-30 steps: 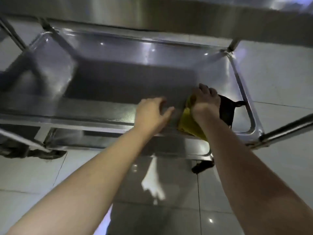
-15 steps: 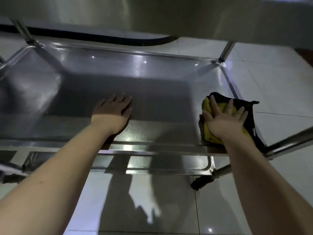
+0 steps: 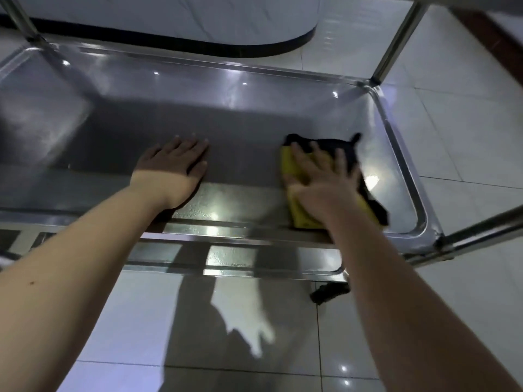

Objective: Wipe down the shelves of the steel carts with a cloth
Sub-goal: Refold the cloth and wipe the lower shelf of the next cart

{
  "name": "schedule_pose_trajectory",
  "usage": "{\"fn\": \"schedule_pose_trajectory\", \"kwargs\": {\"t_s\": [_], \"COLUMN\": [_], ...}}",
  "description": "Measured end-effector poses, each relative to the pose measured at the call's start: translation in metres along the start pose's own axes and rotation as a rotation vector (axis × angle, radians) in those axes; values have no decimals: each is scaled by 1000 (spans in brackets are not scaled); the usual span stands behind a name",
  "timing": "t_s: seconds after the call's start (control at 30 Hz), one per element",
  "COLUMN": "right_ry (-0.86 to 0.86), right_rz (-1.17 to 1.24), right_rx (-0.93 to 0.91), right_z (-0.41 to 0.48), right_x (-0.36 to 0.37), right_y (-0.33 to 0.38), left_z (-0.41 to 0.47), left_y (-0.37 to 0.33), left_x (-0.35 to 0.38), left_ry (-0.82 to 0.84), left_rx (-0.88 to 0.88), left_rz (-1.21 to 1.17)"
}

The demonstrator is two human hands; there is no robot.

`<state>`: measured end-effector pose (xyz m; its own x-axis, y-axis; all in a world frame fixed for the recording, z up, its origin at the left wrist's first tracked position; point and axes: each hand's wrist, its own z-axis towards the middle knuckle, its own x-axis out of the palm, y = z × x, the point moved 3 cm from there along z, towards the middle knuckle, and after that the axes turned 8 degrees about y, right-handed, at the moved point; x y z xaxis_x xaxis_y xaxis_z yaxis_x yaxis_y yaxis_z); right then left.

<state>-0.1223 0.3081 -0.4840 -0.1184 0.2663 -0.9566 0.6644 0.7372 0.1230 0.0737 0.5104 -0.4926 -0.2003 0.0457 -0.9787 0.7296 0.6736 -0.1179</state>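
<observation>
Shelf [image 3: 254, 89] of a steel cart [image 3: 396, 38], seen from its near edge. The left hand [image 3: 172, 165] lies palm down on bare steel near the middle of the near edge, its fingers [image 3: 195, 148] straight and close together, holding nothing. The right hand [image 3: 319, 179] presses flat on a yellow-and-black cloth [image 3: 304, 217] toward the near right corner, fingers spread wide over it, not curled round it. The cloth lies crumpled on the shelf, just inside the right rim. A lower shelf [image 3: 232, 258] shows beneath the near edge, and a black wheel [image 3: 328, 292] stands on the tiled floor [image 3: 467, 137].
</observation>
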Motion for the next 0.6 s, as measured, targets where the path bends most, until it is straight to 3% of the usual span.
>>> {"fn": "schedule_pose_trajectory", "kwargs": {"t_s": [0.13, 0.27, 0.33, 0.47, 0.53, 0.6], "right_ry": [20, 20, 38, 100, 98, 44], "right_rz": [54, 18, 29, 5, -17, 16], "right_rx": [284, 384, 290, -94, -187, -186], "right_z": [-15, -12, -7, -27, -34, -34], "right_x": [-14, -9, -1, 23, 26, 21], "right_y": [-105, -74, -11, 130, 144, 114], "left_z": [1, 0, -1, -4, -8, -8], "left_y": [-5, -11, -11, -7, -4, -1], "left_x": [4, 6, 7, 7, 5, 4], "left_ry": [-51, -55, -52, -43, -41, -48], "left_rx": [12, 19, 18, 24, 30, 19], "left_rz": [14, 50, 58, 44, 11, -14]}}
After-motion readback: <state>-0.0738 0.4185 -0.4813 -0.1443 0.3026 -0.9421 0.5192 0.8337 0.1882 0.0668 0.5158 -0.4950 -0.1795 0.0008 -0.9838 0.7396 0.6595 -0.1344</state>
